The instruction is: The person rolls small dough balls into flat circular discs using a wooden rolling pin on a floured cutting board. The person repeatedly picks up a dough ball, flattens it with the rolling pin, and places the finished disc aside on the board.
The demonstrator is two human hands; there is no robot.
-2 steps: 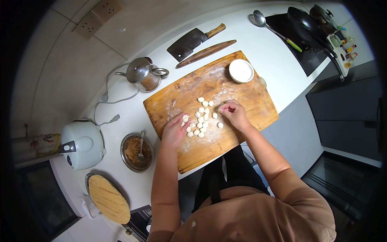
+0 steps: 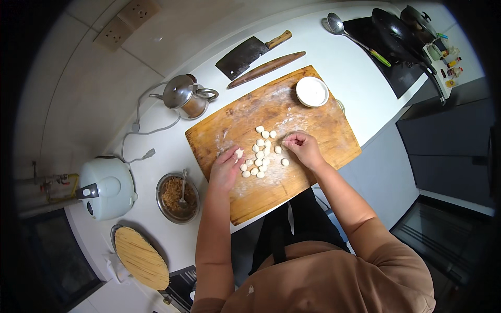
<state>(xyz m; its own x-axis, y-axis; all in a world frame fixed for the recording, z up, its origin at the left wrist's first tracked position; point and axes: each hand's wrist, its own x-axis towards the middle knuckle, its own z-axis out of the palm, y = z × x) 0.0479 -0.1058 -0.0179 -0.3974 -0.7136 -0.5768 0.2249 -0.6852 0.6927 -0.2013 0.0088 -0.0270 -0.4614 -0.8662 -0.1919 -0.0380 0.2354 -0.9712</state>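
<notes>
Small round dough pieces (image 2: pixel 259 155) lie in a loose cluster on a floured wooden cutting board (image 2: pixel 323 136). At the cluster's left edge, my left hand (image 2: pixel 225 170) is closed, with a pale dough piece (image 2: pixel 239 153) between its thumb and fingers. My right hand (image 2: pixel 305 148) is just right of the cluster, over the board, its thumb and fingertips pinched together. Whatever is in that pinch is too small and hidden to make out. A white bowl of flour (image 2: pixel 312 92) stands on the board's far right corner.
Beyond the board lie a rolling pin (image 2: pixel 267 69) and a cleaver (image 2: pixel 242 57). Left are a metal kettle (image 2: pixel 183 97), a bowl of filling with a spoon (image 2: pixel 171 194), a rice cooker (image 2: pixel 112 185) and a round slatted tray (image 2: pixel 140 256). A skimmer (image 2: pixel 336 24) and wok (image 2: pixel 395 32) sit far right.
The fingers of my left hand have shifted slightly around the dough piece. My right hand and the cluster look the same.
</notes>
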